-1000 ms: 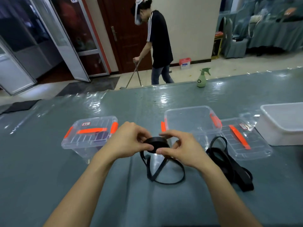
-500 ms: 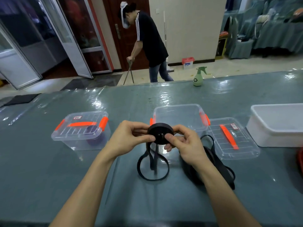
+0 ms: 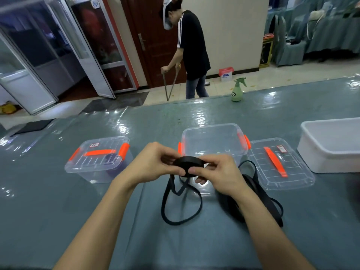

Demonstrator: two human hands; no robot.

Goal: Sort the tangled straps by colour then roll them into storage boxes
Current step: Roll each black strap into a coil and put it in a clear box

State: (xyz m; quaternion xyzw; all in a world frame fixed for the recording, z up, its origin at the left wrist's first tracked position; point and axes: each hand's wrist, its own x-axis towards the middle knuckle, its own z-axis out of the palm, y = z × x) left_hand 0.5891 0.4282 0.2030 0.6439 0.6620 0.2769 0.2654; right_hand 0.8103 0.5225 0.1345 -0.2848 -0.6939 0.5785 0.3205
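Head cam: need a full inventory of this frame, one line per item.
strap roll: 1, black, held between both hands, tail hanging in loops below
loose straps: 1 pile, black, on table under right forearm
open box: 1, clear with orange latches, behind the hands
lid: 1, clear with orange handle, flat on table right of open box
closed box: 1, clear with orange handle, left on table
tub: 1, white, right edge of table
spray bottle: 1, green, at table's far edge
other person: 1, black top, by the dark door
left hand: 1, pinching roll's left side
right hand: 1, pinching roll's right side
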